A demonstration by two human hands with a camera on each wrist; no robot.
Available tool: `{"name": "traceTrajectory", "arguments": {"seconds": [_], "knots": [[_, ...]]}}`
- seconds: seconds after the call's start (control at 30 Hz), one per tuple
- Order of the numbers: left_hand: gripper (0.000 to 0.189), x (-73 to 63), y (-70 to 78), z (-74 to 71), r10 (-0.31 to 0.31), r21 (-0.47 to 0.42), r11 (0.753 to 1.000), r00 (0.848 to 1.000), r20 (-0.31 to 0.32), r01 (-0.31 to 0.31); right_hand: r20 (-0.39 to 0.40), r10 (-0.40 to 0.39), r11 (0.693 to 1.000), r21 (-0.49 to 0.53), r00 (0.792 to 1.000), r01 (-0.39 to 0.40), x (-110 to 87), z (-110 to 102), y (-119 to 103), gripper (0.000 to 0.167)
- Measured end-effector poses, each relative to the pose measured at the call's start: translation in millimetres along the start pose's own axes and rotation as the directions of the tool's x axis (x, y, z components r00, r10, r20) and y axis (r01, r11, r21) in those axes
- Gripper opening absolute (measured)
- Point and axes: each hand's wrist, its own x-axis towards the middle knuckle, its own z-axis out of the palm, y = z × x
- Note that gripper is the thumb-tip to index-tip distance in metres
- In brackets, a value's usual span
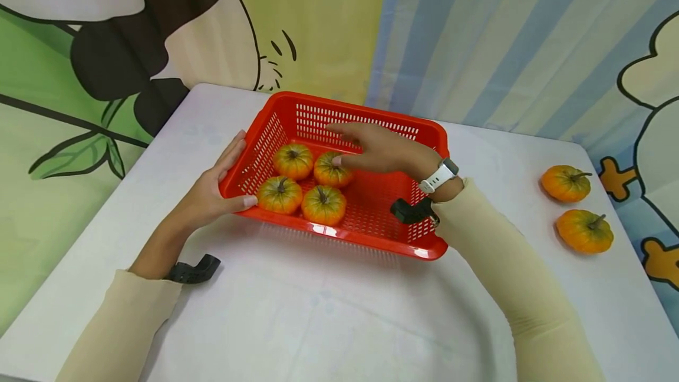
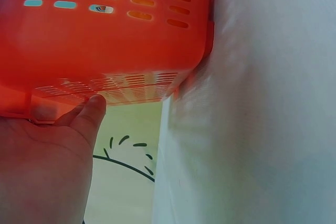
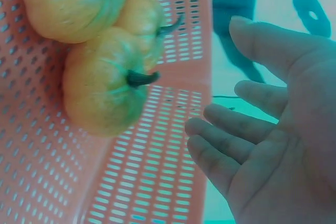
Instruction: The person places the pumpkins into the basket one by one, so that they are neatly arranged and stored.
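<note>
A red plastic basket with slotted walls stands on the white table. Inside, toward its left end, sit several small orange-green pumpkins with short stems. My left hand holds the basket's left end, thumb over the rim at the front corner and fingers along the outer side. Seen from the left wrist, a fingertip lies against the slotted wall. Above the basket, my right hand hovers with fingers loosely spread and nothing in it. In the right wrist view its palm faces the pumpkins, apart from them.
Two more pumpkins, one farther back and one nearer, lie on the table at the right. A cartoon-printed cloth hangs behind the table.
</note>
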Motion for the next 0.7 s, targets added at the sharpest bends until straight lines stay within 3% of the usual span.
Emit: {"name": "traceTrajectory", "arguments": {"seconds": [0.27,0.57,0.7], "knots": [[0.1,0.6,-0.3,0.9,-0.011,-0.024,1.0,1.0,0.008,0.011,-0.094,-0.013,1.0,-0.007,0.996,0.013,-14.7,-8.2,0.6,0.065],[0.1,0.1,-0.7,0.9,-0.004,-0.011,1.0,1.0,0.007,0.004,-0.151,-0.006,0.99,-0.14,0.989,-0.016,-33.7,-11.0,-3.1,0.062],[0.099,0.0,-0.2,0.7,0.0,-0.016,1.0,1.0,0.005,0.001,-0.19,0.003,0.992,-0.125,0.982,-0.028,-44.9,-13.5,-4.3,0.06]]}}
